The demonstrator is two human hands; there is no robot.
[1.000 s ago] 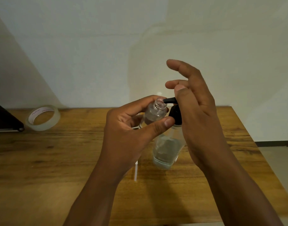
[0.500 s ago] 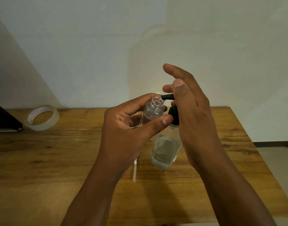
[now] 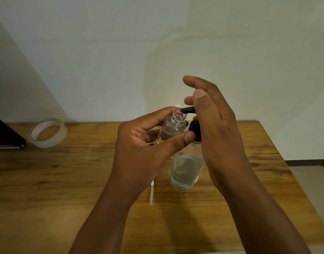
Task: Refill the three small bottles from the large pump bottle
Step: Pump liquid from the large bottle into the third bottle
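Pale walls rise behind the wooden counter (image 3: 65, 180) we work at. Our left hand (image 3: 144, 149) curls round a small clear bottle (image 3: 173, 130), uncapped and tilted, mouth just under the black spout. Our right hand (image 3: 216, 129) rests on the pump head of the large pump bottle (image 3: 186, 169), fingers loosely extended; that bottle stands upright on the counter. A tape roll (image 3: 48, 132) lies far left.
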